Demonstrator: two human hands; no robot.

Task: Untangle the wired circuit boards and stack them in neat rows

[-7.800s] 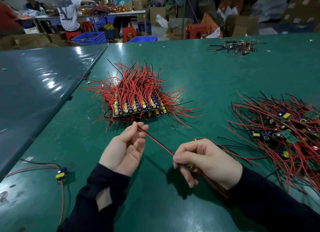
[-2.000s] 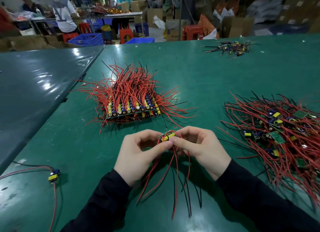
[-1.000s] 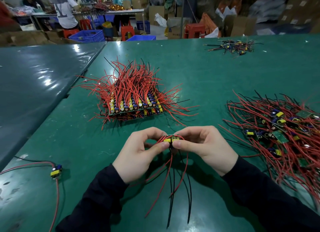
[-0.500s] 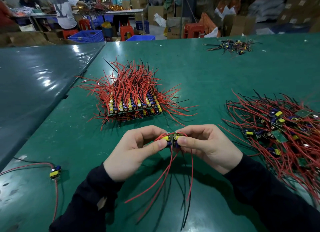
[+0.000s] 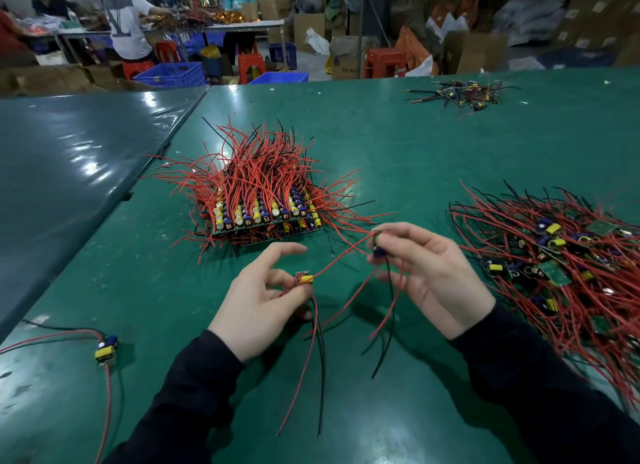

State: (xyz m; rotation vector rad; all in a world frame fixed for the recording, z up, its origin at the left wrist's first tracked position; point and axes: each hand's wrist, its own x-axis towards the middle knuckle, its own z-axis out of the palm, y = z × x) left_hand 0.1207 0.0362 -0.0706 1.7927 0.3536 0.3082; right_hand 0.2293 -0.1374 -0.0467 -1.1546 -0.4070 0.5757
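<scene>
From the head view, the left hand pinched a small circuit board with a yellow part, its wires hanging toward the near edge; the right hand pinched a second board, mostly hidden by its fingers. A red wire ran between the two. The neat stack lay beyond the hands, its lower rows buried under wires. The tangled pile on the right was cut off by the frame. Bare green tabletop lay open between the heaps.
</scene>
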